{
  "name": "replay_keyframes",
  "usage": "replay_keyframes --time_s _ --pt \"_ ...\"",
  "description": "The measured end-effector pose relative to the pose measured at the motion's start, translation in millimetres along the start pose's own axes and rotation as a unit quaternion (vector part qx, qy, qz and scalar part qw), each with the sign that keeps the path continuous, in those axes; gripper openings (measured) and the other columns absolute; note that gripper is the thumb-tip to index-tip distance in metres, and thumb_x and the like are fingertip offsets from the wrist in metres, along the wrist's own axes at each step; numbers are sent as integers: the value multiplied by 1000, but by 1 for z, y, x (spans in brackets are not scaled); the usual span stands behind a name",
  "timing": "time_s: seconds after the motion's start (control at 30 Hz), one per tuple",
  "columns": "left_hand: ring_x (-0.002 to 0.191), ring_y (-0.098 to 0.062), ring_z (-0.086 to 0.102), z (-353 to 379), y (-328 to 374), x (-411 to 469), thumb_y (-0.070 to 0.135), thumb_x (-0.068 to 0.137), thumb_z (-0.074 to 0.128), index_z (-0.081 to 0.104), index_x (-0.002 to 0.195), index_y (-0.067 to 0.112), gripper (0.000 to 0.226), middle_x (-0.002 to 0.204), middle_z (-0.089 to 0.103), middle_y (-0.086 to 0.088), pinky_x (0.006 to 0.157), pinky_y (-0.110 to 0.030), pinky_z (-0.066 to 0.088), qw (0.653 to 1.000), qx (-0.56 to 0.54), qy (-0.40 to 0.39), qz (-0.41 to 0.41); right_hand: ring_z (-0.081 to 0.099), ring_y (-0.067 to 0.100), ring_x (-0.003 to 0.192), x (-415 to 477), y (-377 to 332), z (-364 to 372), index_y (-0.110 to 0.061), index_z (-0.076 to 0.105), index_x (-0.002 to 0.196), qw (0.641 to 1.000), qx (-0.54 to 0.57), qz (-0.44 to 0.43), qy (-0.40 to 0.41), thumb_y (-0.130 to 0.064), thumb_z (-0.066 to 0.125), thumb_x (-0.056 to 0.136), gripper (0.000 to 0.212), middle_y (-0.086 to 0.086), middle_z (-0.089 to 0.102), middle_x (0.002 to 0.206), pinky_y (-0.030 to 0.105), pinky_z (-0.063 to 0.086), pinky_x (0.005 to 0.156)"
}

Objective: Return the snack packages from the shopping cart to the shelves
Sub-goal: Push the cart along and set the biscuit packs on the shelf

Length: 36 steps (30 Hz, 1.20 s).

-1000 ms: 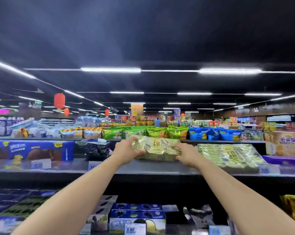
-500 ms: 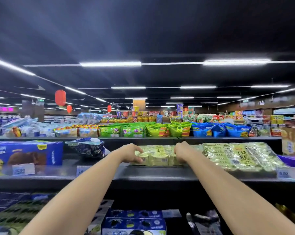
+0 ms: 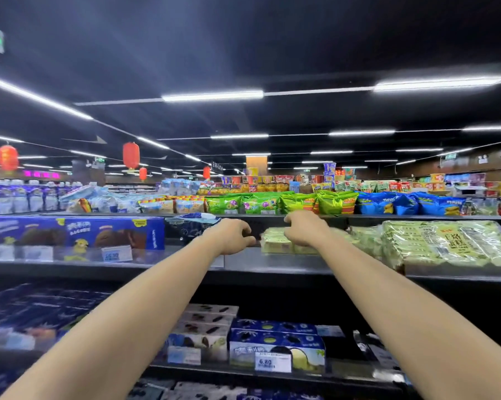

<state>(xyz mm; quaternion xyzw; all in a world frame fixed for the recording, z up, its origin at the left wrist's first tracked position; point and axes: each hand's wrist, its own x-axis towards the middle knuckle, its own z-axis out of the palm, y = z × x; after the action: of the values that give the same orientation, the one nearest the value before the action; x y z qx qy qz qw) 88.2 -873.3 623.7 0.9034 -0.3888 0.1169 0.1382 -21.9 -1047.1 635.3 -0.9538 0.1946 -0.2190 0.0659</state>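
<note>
Two hands at upper shelf (image 3: 272,265). Left hand (image 3: 232,236): fingers loosely curled, empty, just beside pale-green snack package (image 3: 275,242) lying on the shelf. Right hand (image 3: 305,229) curls over its top; cannot tell if gripping. Placement looks nearly done; cart unseen, remainder unknown.

- One wide-angle head camera looked forward, nearly level, across the upper shelf (image 3: 272,264); the ceiling (image 3: 243,39) filled the top half.
- It sat close: the forearms (image 3: 134,327) ran from the bottom edge to the left hand (image 3: 232,236) and right hand (image 3: 304,229) at mid-frame.
</note>
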Motion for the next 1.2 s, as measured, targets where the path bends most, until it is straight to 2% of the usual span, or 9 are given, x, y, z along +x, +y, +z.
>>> replay_keyframes --time_s 0.13,0.27,0.5,0.67,0.77,0.87,0.9,1.03,1.2 --pt "105 -25 61 -22 -56 -76 49 99 50 63 121 27 34 114 65 0 88 -44 54 996 26 81 -9 58 31 115 -26 -100 19 -20 61 127 996 47 -72 32 -31 53 89 41 8 63 128 46 49 96" --pt "112 -32 59 -32 -137 -174 46 97 51 63 119 21 36 119 63 -7 90 -48 52 986 73 142 -47 58 34 116 -69 -211 52 -21 58 129 983 108 -142 48 -30 52 91 40 10 62 126 45 49 93" --pt "112 -30 61 -38 -300 -375 44 93 52 66 118 27 33 117 66 -4 91 -45 53 966 98 133 -199 57 33 120 -161 -401 149 -19 54 140 949 195 -248 -29 -30 53 96 46 12 58 135 45 50 97" --pt "107 -30 62 -20 -391 -515 49 92 44 65 117 22 42 114 67 -6 87 -41 53 941 100 78 -314 57 35 119 -238 -517 230 -15 59 131 914 219 -321 -118 -26 53 94 40 15 60 130 43 49 96" --pt "103 -33 63 -1 -427 -590 42 94 49 65 115 22 33 110 67 -9 82 -39 52 918 103 63 -378 58 36 118 -283 -579 271 -18 55 138 887 223 -359 -185 -28 53 95 44 13 57 133 46 51 95" --pt "108 -35 62 17 -454 -657 42 94 49 62 120 24 35 117 64 -9 86 -43 54 886 94 45 -453 62 39 108 -320 -633 311 -14 61 123 856 218 -403 -241 -26 53 92 35 18 63 117 44 53 83" --pt "110 -35 61 23 -463 -678 42 93 48 62 121 24 36 119 62 -9 87 -44 54 874 97 40 -474 62 39 108 -331 -651 325 -13 60 126 843 217 -418 -260 -25 53 91 37 18 64 116 43 53 83" --pt "112 -35 61 45 -494 -755 43 93 47 63 119 20 38 121 64 -10 89 -45 54 823 107 3 -558 60 36 112 -368 -712 381 -7 59 125 799 195 -473 -317 -20 55 95 33 18 65 119 36 44 81" --pt "118 -34 57 65 -523 -821 39 95 50 61 123 17 37 127 62 -11 94 -41 51 761 98 -33 -640 60 31 118 -409 -772 448 -14 56 136 743 183 -499 -407 -26 56 96 42 15 62 131 36 49 94"
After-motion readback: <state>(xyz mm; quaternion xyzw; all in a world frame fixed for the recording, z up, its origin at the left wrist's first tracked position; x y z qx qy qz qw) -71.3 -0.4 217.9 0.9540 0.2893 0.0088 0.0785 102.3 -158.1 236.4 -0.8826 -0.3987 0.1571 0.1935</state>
